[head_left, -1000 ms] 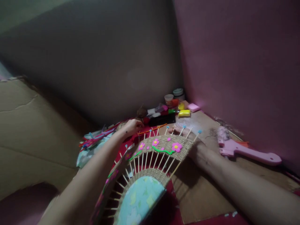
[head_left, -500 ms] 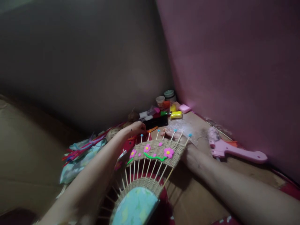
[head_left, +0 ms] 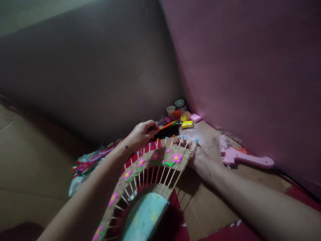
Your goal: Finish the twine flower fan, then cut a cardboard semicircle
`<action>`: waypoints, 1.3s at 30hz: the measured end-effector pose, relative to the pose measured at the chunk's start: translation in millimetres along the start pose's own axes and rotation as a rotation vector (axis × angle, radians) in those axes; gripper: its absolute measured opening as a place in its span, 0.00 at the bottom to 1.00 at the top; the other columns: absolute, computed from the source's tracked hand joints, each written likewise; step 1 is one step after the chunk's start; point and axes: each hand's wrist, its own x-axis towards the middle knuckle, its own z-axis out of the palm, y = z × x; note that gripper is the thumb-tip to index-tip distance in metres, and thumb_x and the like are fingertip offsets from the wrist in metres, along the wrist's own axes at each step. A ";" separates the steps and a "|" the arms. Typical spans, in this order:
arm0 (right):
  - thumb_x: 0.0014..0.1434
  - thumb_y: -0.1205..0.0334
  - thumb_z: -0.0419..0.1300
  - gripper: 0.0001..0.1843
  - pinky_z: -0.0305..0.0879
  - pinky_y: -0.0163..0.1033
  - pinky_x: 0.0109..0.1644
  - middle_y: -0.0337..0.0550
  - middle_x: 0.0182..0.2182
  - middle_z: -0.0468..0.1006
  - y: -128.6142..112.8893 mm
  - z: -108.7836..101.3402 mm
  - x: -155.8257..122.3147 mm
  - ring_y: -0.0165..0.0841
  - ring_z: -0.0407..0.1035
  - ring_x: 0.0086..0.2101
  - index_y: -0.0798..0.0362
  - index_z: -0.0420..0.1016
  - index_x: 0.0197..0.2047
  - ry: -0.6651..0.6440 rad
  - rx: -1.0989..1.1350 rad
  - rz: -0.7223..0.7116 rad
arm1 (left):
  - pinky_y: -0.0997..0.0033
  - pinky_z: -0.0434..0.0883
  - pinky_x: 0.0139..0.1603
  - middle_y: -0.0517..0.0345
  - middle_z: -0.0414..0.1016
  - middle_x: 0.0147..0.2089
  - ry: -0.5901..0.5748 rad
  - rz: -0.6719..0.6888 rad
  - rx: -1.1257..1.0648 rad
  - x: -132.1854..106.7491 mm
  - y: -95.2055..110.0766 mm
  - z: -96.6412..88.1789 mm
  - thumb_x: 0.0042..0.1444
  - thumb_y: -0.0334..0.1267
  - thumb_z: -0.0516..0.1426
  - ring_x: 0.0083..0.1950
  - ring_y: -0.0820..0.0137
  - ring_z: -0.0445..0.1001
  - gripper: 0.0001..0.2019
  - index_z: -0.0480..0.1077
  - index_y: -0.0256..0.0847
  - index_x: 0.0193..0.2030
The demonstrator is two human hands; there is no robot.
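A woven basket of twine and thin sticks, trimmed with pink flowers and green stems, lies tilted in front of me. My left hand is raised above its far rim with the fingers pinched on an orange stick. My right hand rests behind the basket's right rim, touching it; its fingers are mostly hidden by the rim and the bead-tipped sticks.
A pink glue gun lies on the cardboard at the right by the pink wall. Yellow and pink clay blocks, small cups and a black tray sit in the corner. Coloured strips lie at the left.
My left hand has lifted from the pile behind the basket with an orange stick in its fingers. The view has shifted, and the basket has turned a little.
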 end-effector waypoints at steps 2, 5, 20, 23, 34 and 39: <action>0.55 0.70 0.47 0.12 0.67 0.42 0.33 0.44 0.25 0.73 0.6 -0.1 -0.5 0.33 0.69 0.28 0.59 0.69 0.25 0.025 0.010 0.061 | 0.78 0.62 0.27 0.62 0.68 0.26 -0.021 0.058 0.028 -2.9 12.4 5.6 0.53 0.37 0.53 0.26 0.78 0.63 0.08 0.70 0.38 0.36; 0.48 0.71 0.45 0.13 0.67 0.45 0.31 0.45 0.19 0.72 2.0 0.9 -1.0 0.36 0.68 0.24 0.57 0.67 0.20 0.037 0.022 0.097 | 0.76 0.64 0.33 0.59 0.72 0.30 -0.014 0.103 0.043 -3.7 24.4 10.7 0.53 0.39 0.54 0.31 0.76 0.66 0.09 0.72 0.38 0.35; 0.45 0.71 0.49 0.09 0.69 0.45 0.30 0.44 0.16 0.72 -4.1 6.6 -0.2 0.36 0.69 0.22 0.56 0.69 0.23 0.102 0.061 0.107 | 0.77 0.60 0.26 0.61 0.72 0.25 -0.049 0.128 0.211 12.9 40.6 11.8 0.51 0.36 0.54 0.25 0.78 0.64 0.08 0.74 0.39 0.34; 0.46 0.72 0.49 0.08 0.69 0.41 0.28 0.41 0.16 0.72 -5.3 9.4 -2.6 0.33 0.68 0.20 0.55 0.68 0.23 0.129 0.071 0.097 | 0.76 0.63 0.31 0.60 0.75 0.30 -0.082 0.172 0.188 15.9 39.7 15.2 0.52 0.39 0.55 0.29 0.76 0.68 0.09 0.75 0.40 0.34; 0.45 0.74 0.46 0.11 0.64 0.35 0.21 0.40 0.14 0.70 -9.7 29.7 -6.6 0.31 0.64 0.16 0.56 0.68 0.26 0.150 0.066 0.113 | 0.77 0.64 0.34 0.60 0.72 0.30 0.012 0.293 0.356 18.2 50.6 18.7 0.50 0.29 0.55 0.29 0.76 0.68 0.07 0.74 0.39 0.28; 0.44 0.74 0.45 0.11 0.68 0.38 0.25 0.41 0.14 0.70 -10.7 29.2 -8.8 0.33 0.67 0.19 0.55 0.68 0.26 0.165 0.088 0.088 | 0.77 0.64 0.33 0.61 0.70 0.29 0.039 0.335 0.351 19.6 49.7 18.8 0.50 0.29 0.55 0.28 0.77 0.66 0.07 0.73 0.39 0.27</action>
